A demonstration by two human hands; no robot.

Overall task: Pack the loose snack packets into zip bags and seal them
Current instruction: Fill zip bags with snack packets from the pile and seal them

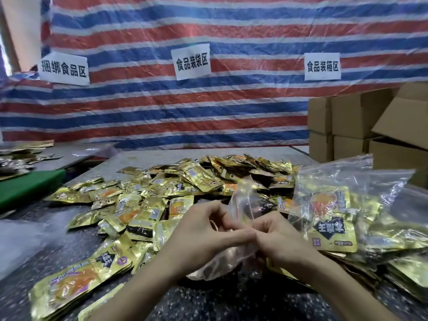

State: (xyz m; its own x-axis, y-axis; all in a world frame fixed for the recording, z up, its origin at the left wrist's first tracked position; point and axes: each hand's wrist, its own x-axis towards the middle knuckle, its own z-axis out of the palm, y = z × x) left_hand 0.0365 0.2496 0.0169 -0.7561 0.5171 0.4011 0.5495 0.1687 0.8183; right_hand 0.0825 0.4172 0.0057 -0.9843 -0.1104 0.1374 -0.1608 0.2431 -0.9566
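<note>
Item: zip bag [239, 200], in both hands

Pinched between left hand [203, 232] and right hand [284, 239], fingertips clamped on clear film, above bench [231, 302] near edge, centre. Long axis running away from fingers. Just beyond: loose packets [176, 181], heaped. Right edge: filled bags [335, 205], beside right wrist.

Packets [176, 188] are piled across the middle of the table [231, 302]. At the lower centre, a zip bag [242, 198] is pinched between the left hand [203, 232] and the right hand [284, 239], in front of the pile. At the right edge of the frame, filled bags [347, 216] are stacked, and boxes [354, 117] are stacked behind them at the upper right. A board [27, 184] is laid at the left edge. A tarp [231, 107] is hung behind the table, with three signs [193, 62] fixed across it.
</note>
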